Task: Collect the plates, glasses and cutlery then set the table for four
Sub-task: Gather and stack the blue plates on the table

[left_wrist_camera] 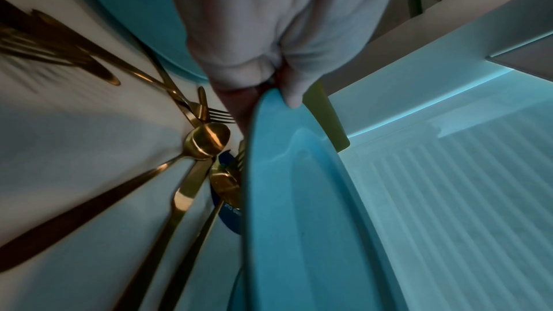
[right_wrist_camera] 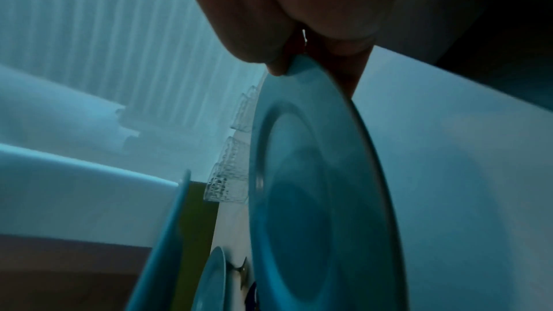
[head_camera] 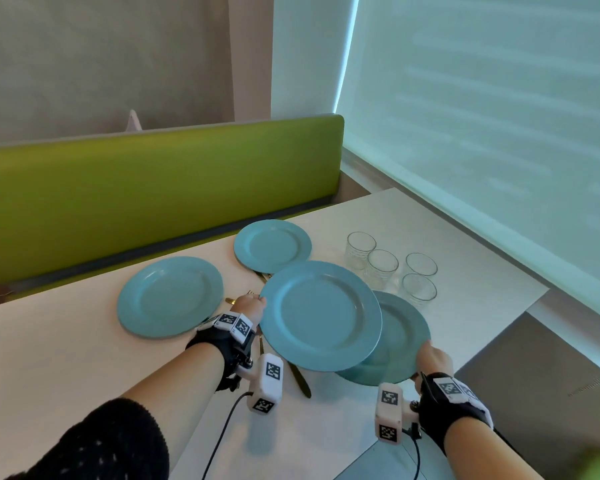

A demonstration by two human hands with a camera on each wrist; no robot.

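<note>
our left hand (head_camera: 249,306) pinches the left rim of the top plate (head_camera: 321,320), thumb (left_wrist_camera: 291,89) over the edge, holding it above the table (head_camera: 66,358). our right hand (head_camera: 433,358) grips the near right rim of the lower plate (head_camera: 406,337), which sits partly under the top one. gold cutlery (left_wrist_camera: 206,141) lies beneath the left hand. two more plates rest on the table, one at left (head_camera: 170,296), one far (head_camera: 272,245). four glasses (head_camera: 383,265) stand together at far right.
</note>
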